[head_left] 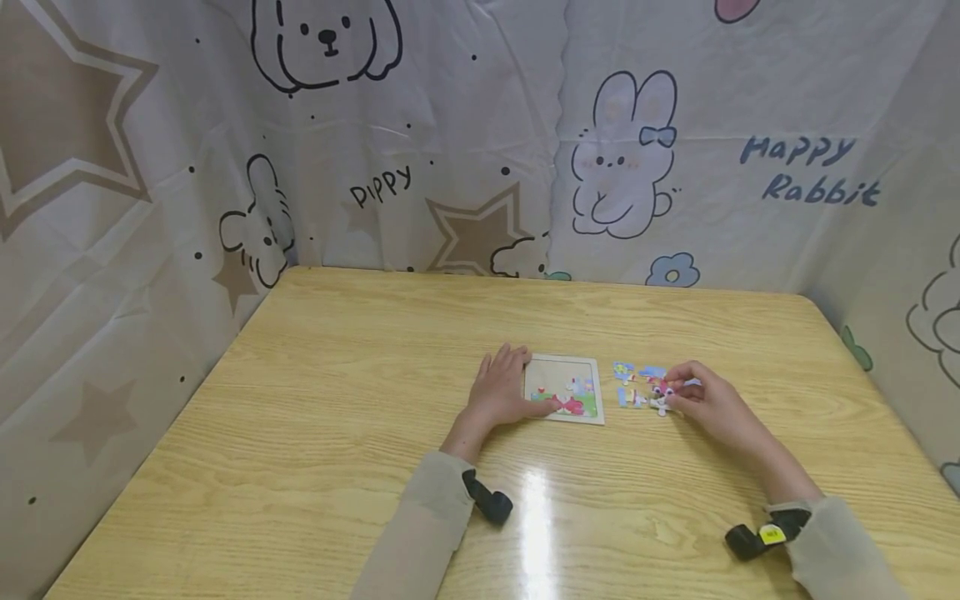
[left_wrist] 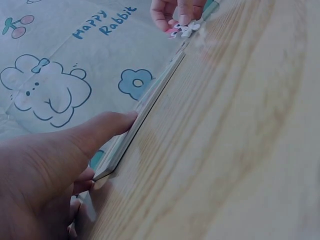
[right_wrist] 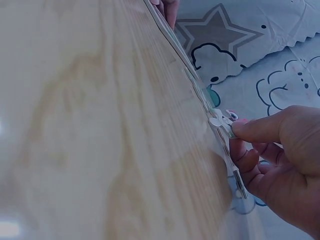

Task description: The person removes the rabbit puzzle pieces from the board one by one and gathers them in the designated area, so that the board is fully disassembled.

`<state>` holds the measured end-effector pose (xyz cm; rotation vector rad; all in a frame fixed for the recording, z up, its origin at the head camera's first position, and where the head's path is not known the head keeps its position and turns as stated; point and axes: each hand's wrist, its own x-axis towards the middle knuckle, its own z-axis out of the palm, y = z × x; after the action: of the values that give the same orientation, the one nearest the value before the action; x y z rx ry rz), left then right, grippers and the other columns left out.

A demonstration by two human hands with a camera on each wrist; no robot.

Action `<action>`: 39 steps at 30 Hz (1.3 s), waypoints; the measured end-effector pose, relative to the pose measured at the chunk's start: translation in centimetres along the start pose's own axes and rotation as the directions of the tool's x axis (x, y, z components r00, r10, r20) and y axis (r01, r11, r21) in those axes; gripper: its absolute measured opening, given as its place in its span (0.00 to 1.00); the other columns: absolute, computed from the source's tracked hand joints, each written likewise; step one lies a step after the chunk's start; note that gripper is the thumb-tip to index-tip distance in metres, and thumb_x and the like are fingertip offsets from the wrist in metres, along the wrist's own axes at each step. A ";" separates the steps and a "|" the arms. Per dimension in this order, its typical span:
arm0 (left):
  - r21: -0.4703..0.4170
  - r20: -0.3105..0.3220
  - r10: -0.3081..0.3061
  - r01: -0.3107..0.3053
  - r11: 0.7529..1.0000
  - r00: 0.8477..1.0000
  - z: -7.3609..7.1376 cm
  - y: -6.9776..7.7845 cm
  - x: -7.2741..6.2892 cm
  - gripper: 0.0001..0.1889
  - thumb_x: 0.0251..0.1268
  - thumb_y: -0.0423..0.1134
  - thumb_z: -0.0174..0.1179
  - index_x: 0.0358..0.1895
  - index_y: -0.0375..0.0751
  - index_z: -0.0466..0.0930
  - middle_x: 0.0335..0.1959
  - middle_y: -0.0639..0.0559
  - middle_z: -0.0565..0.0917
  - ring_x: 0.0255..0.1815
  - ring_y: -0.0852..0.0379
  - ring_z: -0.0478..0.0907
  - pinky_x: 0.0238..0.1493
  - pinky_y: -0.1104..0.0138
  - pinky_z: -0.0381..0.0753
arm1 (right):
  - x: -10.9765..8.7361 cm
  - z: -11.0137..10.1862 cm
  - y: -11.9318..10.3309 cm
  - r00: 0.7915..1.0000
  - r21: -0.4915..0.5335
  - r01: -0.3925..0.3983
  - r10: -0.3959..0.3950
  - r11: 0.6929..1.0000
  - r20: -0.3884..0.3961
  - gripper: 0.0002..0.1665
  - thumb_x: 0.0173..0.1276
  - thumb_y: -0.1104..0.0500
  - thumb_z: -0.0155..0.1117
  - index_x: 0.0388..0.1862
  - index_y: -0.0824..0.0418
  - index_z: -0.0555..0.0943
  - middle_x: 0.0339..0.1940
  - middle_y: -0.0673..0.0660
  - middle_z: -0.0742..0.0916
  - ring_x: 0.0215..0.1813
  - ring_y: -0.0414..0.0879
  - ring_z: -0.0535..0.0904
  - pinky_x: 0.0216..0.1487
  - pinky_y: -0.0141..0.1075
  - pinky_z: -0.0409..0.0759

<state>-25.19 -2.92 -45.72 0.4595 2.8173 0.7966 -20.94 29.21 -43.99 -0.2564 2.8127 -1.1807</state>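
A square jigsaw puzzle board with a pale frame lies flat on the table, its lower part filled with printed pieces and its upper part bare. My left hand holds it by the left side, thumb over the lower edge and fingers along the upper left corner. In the left wrist view that thumb lies on the board's top. Between thumb and fingertips, my right hand pinches a pink and white puzzle piece, just over the loose pieces right of the board. The fingers partly cover it.
Several loose puzzle pieces lie right of the board, some behind the right hand. The wooden table ends at printed curtains behind and on both sides. Each wrist wears a black strap with a camera.
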 end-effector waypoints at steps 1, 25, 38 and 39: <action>-0.001 -0.001 0.001 -0.001 1.000 1.000 0.0 0.0 0.0 0.51 0.52 0.66 0.66 0.75 0.43 0.58 0.79 0.50 0.58 0.83 0.50 0.43 0.84 0.53 0.37 | 0.0 -0.1 0.1 1.000 -0.002 -0.001 0.001 1.000 0.000 0.18 0.70 0.65 0.60 0.56 0.68 0.71 0.55 0.68 0.79 0.51 0.45 0.81 0.41 0.21 0.81; -0.024 0.013 0.008 -0.007 1.000 1.000 -0.4 0.2 -0.2 0.51 0.52 0.65 0.67 0.75 0.43 0.57 0.80 0.50 0.56 0.83 0.51 0.41 0.84 0.54 0.36 | 0.1 0.0 0.6 0.999 -0.114 0.032 -0.030 0.993 0.016 0.15 0.71 0.64 0.60 0.54 0.68 0.76 0.50 0.65 0.82 0.44 0.36 0.74 0.40 0.22 0.74; -0.012 0.011 0.009 -0.009 1.000 1.000 -0.3 0.1 -0.2 0.51 0.51 0.65 0.67 0.75 0.43 0.58 0.80 0.50 0.56 0.83 0.51 0.41 0.84 0.53 0.36 | 2.5 2.8 -2.0 0.970 -0.037 0.238 -0.235 0.971 0.063 0.15 0.68 0.65 0.63 0.52 0.66 0.77 0.44 0.61 0.80 0.34 0.37 0.67 0.31 0.27 0.69; -0.013 0.011 0.008 -0.008 1.000 1.000 -0.3 0.1 -0.2 0.51 0.51 0.65 0.67 0.75 0.43 0.58 0.79 0.50 0.57 0.83 0.51 0.41 0.84 0.53 0.36 | 2.8 3.1 -2.2 0.966 -0.033 0.250 -0.247 0.968 0.071 0.14 0.68 0.64 0.63 0.52 0.65 0.77 0.45 0.61 0.81 0.35 0.37 0.67 0.32 0.27 0.70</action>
<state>-25.06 -3.06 -45.40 0.4715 2.8005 0.8113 -22.96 25.00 -44.62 -0.6566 2.8111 -1.1321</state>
